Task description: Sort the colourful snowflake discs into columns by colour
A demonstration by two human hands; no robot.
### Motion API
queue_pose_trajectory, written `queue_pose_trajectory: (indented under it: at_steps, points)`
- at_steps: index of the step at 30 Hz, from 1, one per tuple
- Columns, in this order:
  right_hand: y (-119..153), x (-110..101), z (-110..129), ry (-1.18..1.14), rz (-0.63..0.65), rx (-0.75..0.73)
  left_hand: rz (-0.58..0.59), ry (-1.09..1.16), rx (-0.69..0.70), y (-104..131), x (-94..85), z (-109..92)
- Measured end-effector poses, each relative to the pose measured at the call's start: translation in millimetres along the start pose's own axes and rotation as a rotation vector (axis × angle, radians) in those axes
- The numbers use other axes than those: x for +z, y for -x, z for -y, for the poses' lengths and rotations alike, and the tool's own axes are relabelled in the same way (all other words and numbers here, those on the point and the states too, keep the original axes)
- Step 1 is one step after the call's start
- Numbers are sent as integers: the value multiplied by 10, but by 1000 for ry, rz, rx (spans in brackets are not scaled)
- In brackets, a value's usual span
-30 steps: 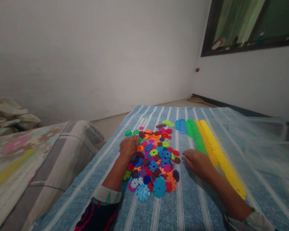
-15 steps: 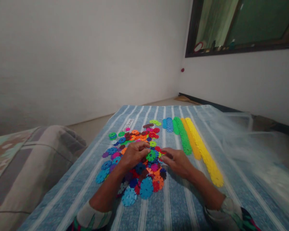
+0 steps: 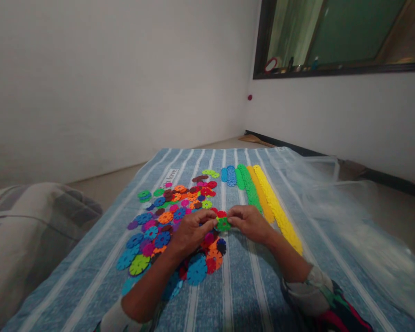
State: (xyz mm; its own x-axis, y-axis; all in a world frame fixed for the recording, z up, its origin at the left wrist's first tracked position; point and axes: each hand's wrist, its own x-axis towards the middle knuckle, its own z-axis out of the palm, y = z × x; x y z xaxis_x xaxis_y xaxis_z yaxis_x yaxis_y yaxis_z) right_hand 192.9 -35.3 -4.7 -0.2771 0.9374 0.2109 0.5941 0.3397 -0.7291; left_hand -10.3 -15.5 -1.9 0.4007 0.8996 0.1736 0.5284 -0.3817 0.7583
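Observation:
Between my two hands is a green notched plastic disc (image 3: 223,224). My left hand (image 3: 195,229) pinches its left edge with thumb and forefinger, over the right side of a loose pile of coloured discs (image 3: 166,217). From the other side, my right hand (image 3: 251,224) grips the disc's right edge, fingers closed. Whether it is one disc or several joined cannot be made out. Just beyond it a red disc (image 3: 222,214) shows. Part of the pile is hidden under my left hand and forearm.
Right of the pile lie rows of interlocked discs: a long yellow row (image 3: 280,212), an orange row (image 3: 262,196), a green row (image 3: 249,188) and a short blue row (image 3: 231,176). Clear plastic containers (image 3: 339,198) stand along the right of the striped cloth (image 3: 214,304). A draped blanket (image 3: 38,230) is at left.
My right hand has closed in on the green disc and now grips its right edge; before, it was a little apart. The whole view has shifted, so things appear further left.

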Motion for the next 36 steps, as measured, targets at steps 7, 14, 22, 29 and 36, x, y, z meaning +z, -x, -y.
queue_pose_trajectory:
  at_steps: [7,14,22,29,36]
  points:
    - [45,-500,-326,688,17,262,8,-136,18,-3,-26,-5]
    - [74,-546,-446,802,64,337,82,-224,43,-2,-13,4]
    - [65,-509,-456,816,8,368,130,-261,79,-19,3,49]
    - [19,-358,-452,820,84,128,118,-295,96,-28,-33,80]
    - [27,-250,-486,887,92,107,4,-321,27,-72,-222,161]
